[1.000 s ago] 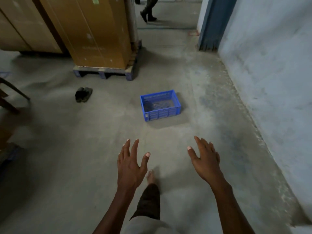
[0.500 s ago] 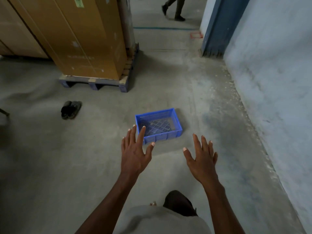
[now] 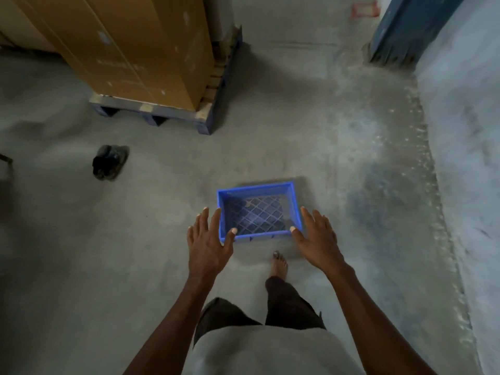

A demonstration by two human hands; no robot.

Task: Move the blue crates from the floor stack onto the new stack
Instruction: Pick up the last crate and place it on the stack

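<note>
A person stands over a single blue crate [image 3: 259, 211] on a bare concrete floor [image 3: 140, 261], both arms reaching down toward it. The left hand [image 3: 209, 240] hovers beside the crate's left wall and the right hand [image 3: 315, 239] beside its right wall, fingers spread and palms turned inward, holding nothing. That placement reads as the set-up for a two-sided lift; whether either hand touches the plastic cannot be told. The crate sits upright and empty, its lattice bottom showing, just ahead of the person's bare foot [image 3: 278, 263]. No other crate and no stack is in view. The floor is grey, worn and dusty, paler along the whitewashed wall [image 3: 465, 136] at the right. Behind the crate, tall cardboard cartons [image 3: 135, 47] stand on a blue pallet [image 3: 162, 115]. A dark pair of sandals [image 3: 109, 161] lies well apart at the left, and a blue door frame [image 3: 403, 25] rises at the far right.
</note>
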